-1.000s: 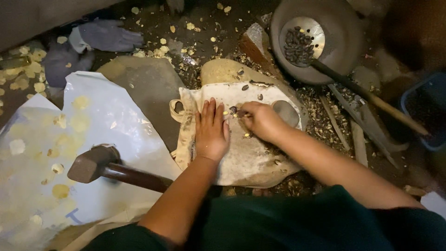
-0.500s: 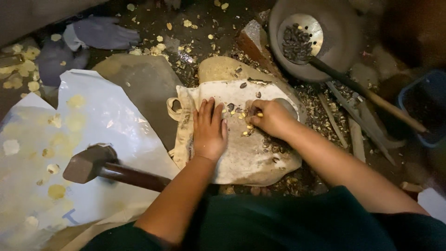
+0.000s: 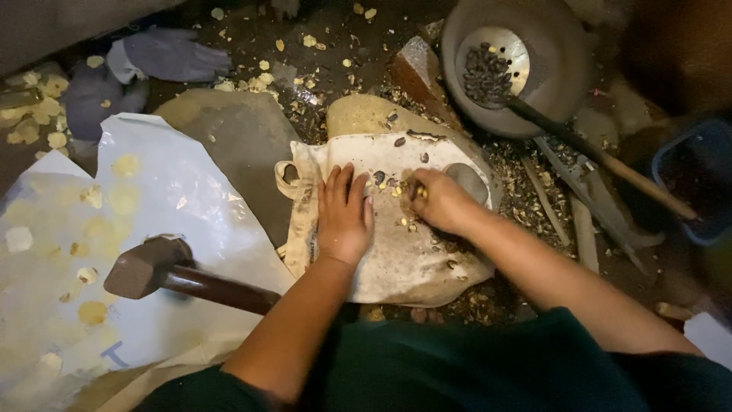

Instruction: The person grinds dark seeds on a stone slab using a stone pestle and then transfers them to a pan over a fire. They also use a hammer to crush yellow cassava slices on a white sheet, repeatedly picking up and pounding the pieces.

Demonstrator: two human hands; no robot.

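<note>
Nearest the camera, at the bottom of the frame, a dark green garment covers the person's lap, both bare forearms reaching up from it. At lower left a hammer point(image 3: 145, 268) with a dark wooden handle lies unheld on a white plastic sheet point(image 3: 175, 191) dotted with pale yellow flakes. At centre, a stained cloth point(image 3: 404, 267) is draped over a flat stone. The left hand point(image 3: 345, 216) lies open and flat on this cloth, fingers spread, pinning it down and holding nothing. Just to its right, the right hand point(image 3: 441, 201) is curled closed, fingertips pinched on a small yellowish kernel piece point(image 3: 418, 191) at the middle of the cloth; dark shell fragments point(image 3: 393, 183) lie scattered around it. Judged from this, the step in hand is sorting: picking kernel from broken shell after cracking. The next move would call for a fine pinch to lift the piece free without dragging shell along, while the left hand steadies the cloth. Farther off, at upper right, a round grey bowl point(image 3: 549, 84) holds a perforated ladle point(image 3: 496, 61) loaded with dark seeds, its long handle running to the right edge. At upper left, a blue glove point(image 3: 171, 57) lies on the littered floor.
</note>
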